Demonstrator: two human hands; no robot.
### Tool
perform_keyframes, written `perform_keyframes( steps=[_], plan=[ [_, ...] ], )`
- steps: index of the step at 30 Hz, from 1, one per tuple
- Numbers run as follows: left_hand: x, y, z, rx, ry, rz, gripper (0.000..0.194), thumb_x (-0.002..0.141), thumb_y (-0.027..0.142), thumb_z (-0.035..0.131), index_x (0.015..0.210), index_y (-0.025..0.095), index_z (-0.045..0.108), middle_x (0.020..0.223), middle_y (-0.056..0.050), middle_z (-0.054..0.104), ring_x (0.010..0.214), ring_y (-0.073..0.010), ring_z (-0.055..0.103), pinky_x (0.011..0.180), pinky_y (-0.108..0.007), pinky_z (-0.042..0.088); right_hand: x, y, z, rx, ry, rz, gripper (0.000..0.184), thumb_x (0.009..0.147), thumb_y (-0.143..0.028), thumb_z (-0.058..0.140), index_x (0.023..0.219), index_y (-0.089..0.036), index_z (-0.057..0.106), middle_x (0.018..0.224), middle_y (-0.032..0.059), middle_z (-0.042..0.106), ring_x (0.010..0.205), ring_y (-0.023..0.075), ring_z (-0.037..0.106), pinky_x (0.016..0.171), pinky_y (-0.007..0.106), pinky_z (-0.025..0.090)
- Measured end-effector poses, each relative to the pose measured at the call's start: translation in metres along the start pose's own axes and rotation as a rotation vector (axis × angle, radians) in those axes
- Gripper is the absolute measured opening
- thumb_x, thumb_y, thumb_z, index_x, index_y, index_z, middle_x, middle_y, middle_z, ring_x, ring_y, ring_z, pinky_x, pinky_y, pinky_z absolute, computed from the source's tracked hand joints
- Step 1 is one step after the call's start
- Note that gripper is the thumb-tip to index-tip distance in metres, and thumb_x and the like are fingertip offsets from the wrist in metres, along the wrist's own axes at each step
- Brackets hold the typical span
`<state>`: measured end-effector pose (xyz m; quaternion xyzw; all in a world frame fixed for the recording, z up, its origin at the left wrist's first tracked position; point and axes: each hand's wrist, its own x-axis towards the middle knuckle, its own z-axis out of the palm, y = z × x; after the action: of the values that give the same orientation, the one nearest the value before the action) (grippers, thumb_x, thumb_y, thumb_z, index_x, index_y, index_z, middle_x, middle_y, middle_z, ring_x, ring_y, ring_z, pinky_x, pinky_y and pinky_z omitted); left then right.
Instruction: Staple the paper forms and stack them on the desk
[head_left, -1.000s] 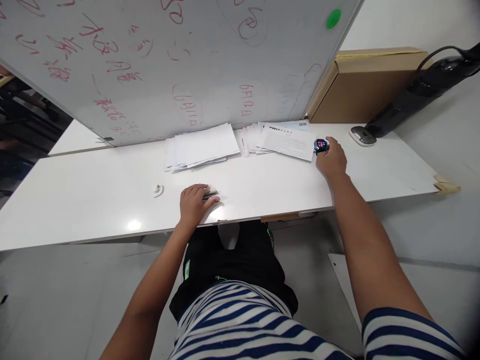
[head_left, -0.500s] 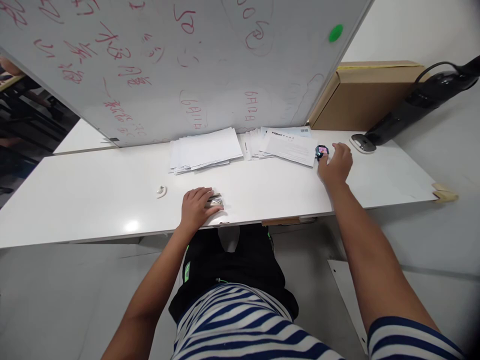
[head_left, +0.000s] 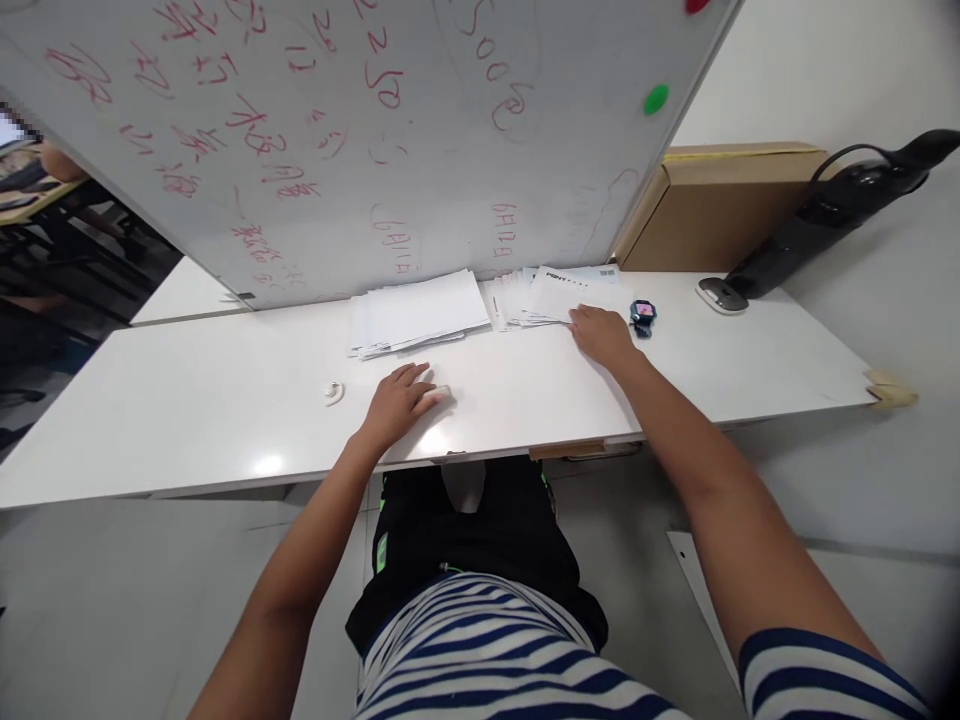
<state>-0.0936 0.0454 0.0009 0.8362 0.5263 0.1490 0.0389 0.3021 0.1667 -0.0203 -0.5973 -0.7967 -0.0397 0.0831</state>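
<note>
My left hand lies low over the desk near its front edge, thumb and fingers around a small pale stapler; only its end shows past the fingertips. Further right, my right hand has its fingers closed at the near edge of the right-hand pile of printed papers. A dark blue smartwatch with a lit screen rests just right of that hand. To the left of my left hand lies a small white earpiece-like object.
Another stack of white sheets sits left of the printed pile. A whiteboard with red writing stands behind the desk. At the back right are a cardboard box, a black handheld vacuum-like device and a computer mouse.
My right hand has left the smartwatch and moved left to the papers. The smartwatch stays on the desk. My left hand stays at the stapler, its fingers shifted. The view has tilted up slightly.
</note>
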Motion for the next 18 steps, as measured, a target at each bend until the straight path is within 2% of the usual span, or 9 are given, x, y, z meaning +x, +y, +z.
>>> perform_keyframes(
  steps=[2,4,6,8,9,10,12,15,18],
  plan=[
    [0.006,-0.002,0.001,-0.037,0.022,-0.009,0.035,0.094,0.046,0.046,0.095,0.025,0.074,0.131,-0.005,0.061,0.123,-0.0293,0.051,0.101,-0.048,0.043,-0.007,0.003,-0.001,0.015,0.069,-0.011,0.040,0.091,-0.025,0.038,0.124,-0.014,0.056,0.134,0.0182,0.056,0.121,0.0308,0.051,0.099,0.049,0.038],
    [0.008,-0.003,0.005,-0.074,0.079,-0.042,0.035,0.094,0.044,0.046,0.089,0.023,0.073,0.122,-0.005,0.066,0.116,-0.0275,0.057,0.097,-0.045,0.046,-0.016,0.012,0.000,0.040,0.205,0.053,0.040,0.090,-0.023,0.038,0.126,-0.018,0.054,0.137,0.0140,0.054,0.125,0.0284,0.047,0.107,0.052,0.029],
    [0.008,-0.002,0.012,-0.117,0.181,-0.122,0.031,0.092,0.043,0.050,0.087,0.023,0.072,0.112,-0.006,0.070,0.107,-0.0261,0.062,0.092,-0.043,0.049,-0.024,0.029,0.004,0.074,0.384,0.232,0.042,0.087,-0.020,0.036,0.126,-0.019,0.053,0.135,0.0135,0.054,0.127,0.0280,0.045,0.109,0.054,0.025],
    [0.004,-0.002,0.019,-0.171,0.290,-0.195,0.026,0.090,0.043,0.055,0.088,0.022,0.071,0.104,-0.006,0.072,0.100,-0.0244,0.064,0.088,-0.040,0.050,-0.029,0.049,0.010,0.130,0.525,0.445,0.044,0.085,-0.021,0.038,0.128,-0.017,0.049,0.135,0.0168,0.051,0.128,0.0301,0.044,0.106,0.054,0.029],
    [0.002,-0.001,0.021,-0.197,0.336,-0.209,0.024,0.088,0.043,0.057,0.089,0.022,0.070,0.103,-0.005,0.072,0.099,-0.0236,0.064,0.089,-0.038,0.050,-0.029,0.058,0.014,0.169,0.555,0.535,0.047,0.084,-0.025,0.040,0.130,-0.016,0.046,0.135,0.0186,0.050,0.126,0.0313,0.044,0.103,0.053,0.033],
    [0.000,-0.001,0.023,-0.216,0.370,-0.209,0.023,0.087,0.042,0.060,0.091,0.022,0.069,0.103,-0.005,0.072,0.100,-0.0229,0.064,0.089,-0.037,0.050,-0.029,0.066,0.017,0.211,0.547,0.605,0.051,0.084,-0.030,0.043,0.133,-0.015,0.042,0.134,0.0199,0.050,0.123,0.0323,0.047,0.100,0.053,0.036],
    [-0.002,-0.001,0.024,-0.225,0.403,-0.183,0.022,0.085,0.042,0.063,0.093,0.023,0.068,0.105,-0.005,0.071,0.102,-0.0223,0.063,0.092,-0.036,0.048,-0.025,0.073,0.021,0.259,0.450,0.685,0.061,0.082,-0.037,0.048,0.136,-0.014,0.035,0.126,0.0202,0.055,0.112,0.0329,0.054,0.095,0.052,0.040],
    [-0.003,-0.002,0.022,-0.209,0.404,-0.157,0.022,0.083,0.041,0.065,0.094,0.022,0.067,0.106,-0.005,0.070,0.103,-0.0224,0.062,0.092,-0.036,0.048,-0.019,0.071,0.023,0.213,0.329,0.695,0.064,0.082,-0.038,0.050,0.138,-0.013,0.033,0.112,0.0186,0.063,0.099,0.0320,0.060,0.093,0.052,0.040],
    [-0.001,-0.003,0.022,-0.195,0.405,-0.148,0.022,0.083,0.042,0.065,0.094,0.022,0.067,0.107,-0.005,0.070,0.103,-0.0229,0.063,0.092,-0.037,0.047,-0.018,0.065,0.021,0.172,0.336,0.674,0.059,0.085,-0.036,0.046,0.137,-0.011,0.034,0.109,0.0203,0.063,0.096,0.0319,0.061,0.088,0.048,0.042]
  ],
)
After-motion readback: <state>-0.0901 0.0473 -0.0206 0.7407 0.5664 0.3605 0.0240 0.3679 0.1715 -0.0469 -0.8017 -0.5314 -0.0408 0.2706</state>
